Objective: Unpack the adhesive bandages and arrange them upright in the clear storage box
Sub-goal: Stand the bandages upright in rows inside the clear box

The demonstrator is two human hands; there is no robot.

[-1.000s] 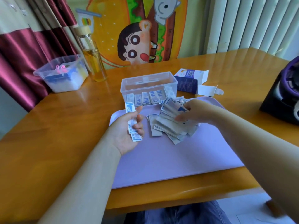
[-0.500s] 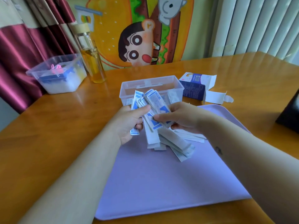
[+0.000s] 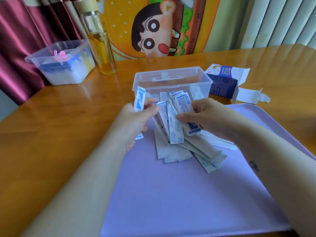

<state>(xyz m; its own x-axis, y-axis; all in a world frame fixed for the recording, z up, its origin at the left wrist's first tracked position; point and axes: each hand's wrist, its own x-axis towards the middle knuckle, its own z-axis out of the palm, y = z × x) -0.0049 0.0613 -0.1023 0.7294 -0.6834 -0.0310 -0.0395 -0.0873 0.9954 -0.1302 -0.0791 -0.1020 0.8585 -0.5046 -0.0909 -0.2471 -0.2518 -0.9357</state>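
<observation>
Just before the box (image 3: 171, 86), left hand (image 3: 135, 124) pinches a few bandages (image 3: 139, 101), right hand (image 3: 205, 117) clamps a fanned sheaf (image 3: 176, 127): probably light, limp, slippery, best gripped mid-length.

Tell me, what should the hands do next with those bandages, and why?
Probably the left hand should stand its small stack in the clear storage box, beside the upright bandages already there. The right hand grips a fanned, untidy bunch, which seems less ready to go in.
</observation>
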